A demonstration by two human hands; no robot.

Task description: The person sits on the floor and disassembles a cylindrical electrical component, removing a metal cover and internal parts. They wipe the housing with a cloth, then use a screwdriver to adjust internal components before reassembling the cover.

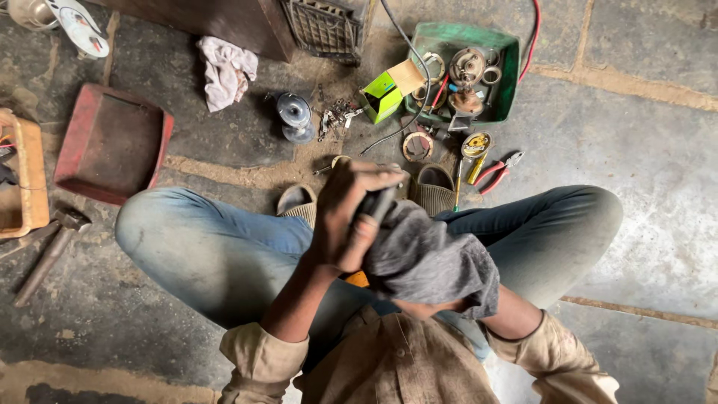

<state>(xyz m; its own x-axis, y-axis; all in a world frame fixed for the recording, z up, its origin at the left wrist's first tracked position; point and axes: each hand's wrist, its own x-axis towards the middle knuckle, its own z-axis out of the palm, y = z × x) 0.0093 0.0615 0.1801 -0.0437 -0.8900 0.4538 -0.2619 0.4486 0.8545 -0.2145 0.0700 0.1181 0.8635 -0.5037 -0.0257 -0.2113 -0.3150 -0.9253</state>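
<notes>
Our left hand (pixel 345 217) is clenched around a dark cylindrical part (pixel 380 202), held above our lap. Our right hand is hidden under the grey rag (pixel 430 262) draped against that part, so we cannot tell its grip. Beyond the part lies an open green-and-yellow carton (pixel 387 93), beside a green tray (pixel 508 82).

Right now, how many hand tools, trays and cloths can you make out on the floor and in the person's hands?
Hand tools: 2, a hammer and red-handled pliers.
Trays: 2, a red tray and a green tray holding round metal parts.
Cloths: 2, a pale rag on the floor and a grey cloth over the right hand, beside the left hand gripping a dark part.
Total: 6
</notes>
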